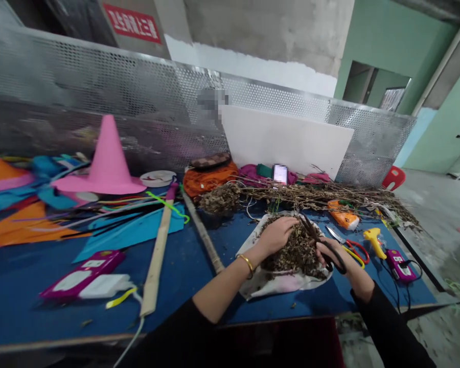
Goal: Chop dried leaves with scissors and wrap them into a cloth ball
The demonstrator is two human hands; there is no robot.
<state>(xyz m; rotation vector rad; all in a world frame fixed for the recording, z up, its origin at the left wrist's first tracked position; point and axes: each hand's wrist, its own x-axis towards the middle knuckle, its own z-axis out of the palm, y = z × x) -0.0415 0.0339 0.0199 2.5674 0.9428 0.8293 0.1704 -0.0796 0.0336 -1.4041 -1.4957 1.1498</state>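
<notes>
- Head view: a person's two bare hands worked over a blue table, seen from above, with black sleeves coming in from the near side.
- The left hand (278, 236), with a gold bangle (246, 266) at its wrist, lay palm down over the left far part of a heap of dried plant bits (297, 255). Its fingers were close together and pointed right; whether the fingertips pinched anything, I cannot tell.
- The right hand (323, 250), at the heap's right side, had its fingers curled around the handles of the black scissors (315, 236), whose blades pointed far and left over the heap, towards the left fingertips.
- The heap sat on a crumpled white sheet (279, 286), right of centre, at the table's near side.
- To the right of the right hand lay scissors with red and yellow handles (354, 251), then a yellow glue gun (374, 242) and a purple power strip (400, 266). An orange packet (343, 215) lay farther back.
- Beyond the heap, long dried stalks (329, 197) stretched left to right, with a lit phone (280, 175) upright behind them, before a white board (287, 140).
- On the left stood a pink cone hat (108, 158), beyond blue felt (126, 230). A pale stick (157, 260) lay nearer, beside another purple power strip (86, 273).
</notes>
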